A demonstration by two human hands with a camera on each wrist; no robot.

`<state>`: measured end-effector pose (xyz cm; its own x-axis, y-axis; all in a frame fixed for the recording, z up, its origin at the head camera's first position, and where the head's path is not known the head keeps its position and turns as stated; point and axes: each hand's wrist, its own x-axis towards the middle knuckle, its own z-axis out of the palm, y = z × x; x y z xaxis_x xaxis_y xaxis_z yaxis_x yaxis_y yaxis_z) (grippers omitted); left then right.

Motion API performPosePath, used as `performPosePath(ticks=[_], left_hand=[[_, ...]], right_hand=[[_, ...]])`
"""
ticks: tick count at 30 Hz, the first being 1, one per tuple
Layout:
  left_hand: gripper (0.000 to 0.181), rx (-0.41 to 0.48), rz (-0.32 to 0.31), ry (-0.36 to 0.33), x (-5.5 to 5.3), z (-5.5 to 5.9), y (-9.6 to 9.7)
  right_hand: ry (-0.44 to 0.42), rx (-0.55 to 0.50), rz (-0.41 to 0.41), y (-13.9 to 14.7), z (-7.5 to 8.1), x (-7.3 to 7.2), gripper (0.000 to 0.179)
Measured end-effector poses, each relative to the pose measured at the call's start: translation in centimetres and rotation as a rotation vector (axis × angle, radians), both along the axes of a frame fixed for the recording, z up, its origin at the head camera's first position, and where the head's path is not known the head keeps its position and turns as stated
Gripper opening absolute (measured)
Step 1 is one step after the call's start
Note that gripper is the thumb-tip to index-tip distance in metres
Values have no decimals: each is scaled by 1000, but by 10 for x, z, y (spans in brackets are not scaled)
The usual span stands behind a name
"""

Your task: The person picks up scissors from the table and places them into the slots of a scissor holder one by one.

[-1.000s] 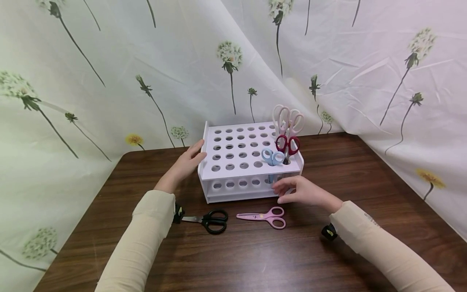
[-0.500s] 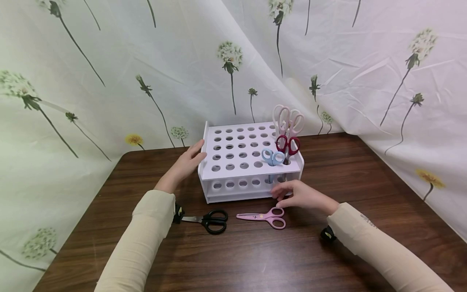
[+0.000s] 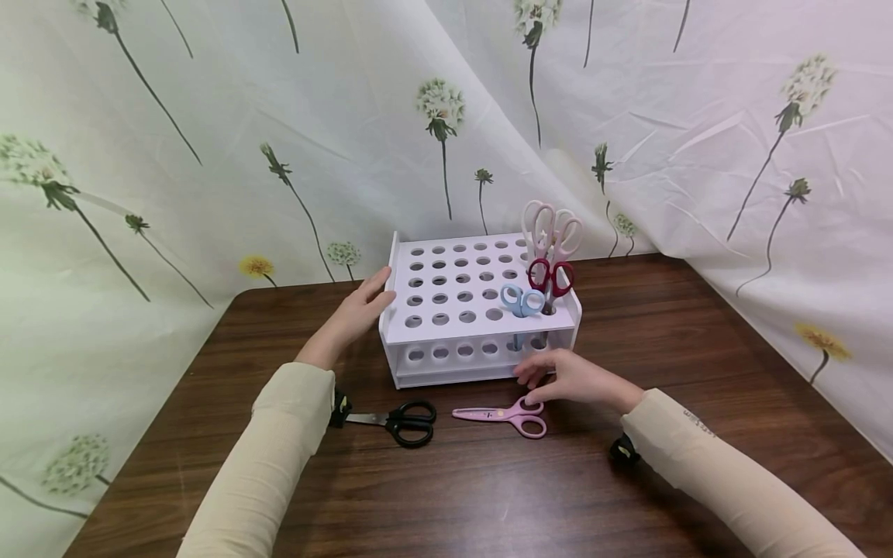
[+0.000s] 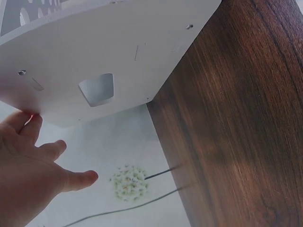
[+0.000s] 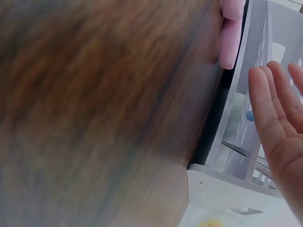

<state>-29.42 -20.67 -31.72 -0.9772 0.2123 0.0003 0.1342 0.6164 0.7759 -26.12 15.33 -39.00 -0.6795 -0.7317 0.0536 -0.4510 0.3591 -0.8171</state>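
A white two-tier rack [image 3: 453,334] with rows of round holes stands on the table. My left hand [image 3: 356,310] rests its fingers against the rack's left side; in the left wrist view, that hand's fingertips meet the white side panel [image 4: 61,61]. Pink scissors [image 3: 491,415] lie in front of the rack, blades pointing left. Over their upper handle loop is my right hand [image 3: 575,377], thumb right at the loop, fingers near the rack's front. The right wrist view shows this hand [image 5: 281,118] with straight fingers, apart from the pink handle [image 5: 230,42].
Black-handled scissors [image 3: 399,422] lie left of the pink pair, blades near my left wrist. Light blue scissors [image 3: 519,308], dark red scissors [image 3: 538,285] and pale pink and white scissors stand in the rack's right-hand holes. A flower-printed curtain [image 3: 349,155] hangs behind the table.
My right hand has lowered slightly and shifted left, from beside the rack's front edge to over the pink scissors' handle. My left hand stays at the rack.
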Motion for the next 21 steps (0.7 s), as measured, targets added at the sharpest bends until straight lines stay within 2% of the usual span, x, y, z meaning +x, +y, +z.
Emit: performPosePath(ticks=[10, 21], left_hand=[[57, -5, -2, 2, 0, 0, 0], [57, -10, -10, 1, -1, -1, -1]], right_hand=[[12, 22, 41, -3, -1, 1, 41], [50, 112, 106, -6, -4, -1, 37]])
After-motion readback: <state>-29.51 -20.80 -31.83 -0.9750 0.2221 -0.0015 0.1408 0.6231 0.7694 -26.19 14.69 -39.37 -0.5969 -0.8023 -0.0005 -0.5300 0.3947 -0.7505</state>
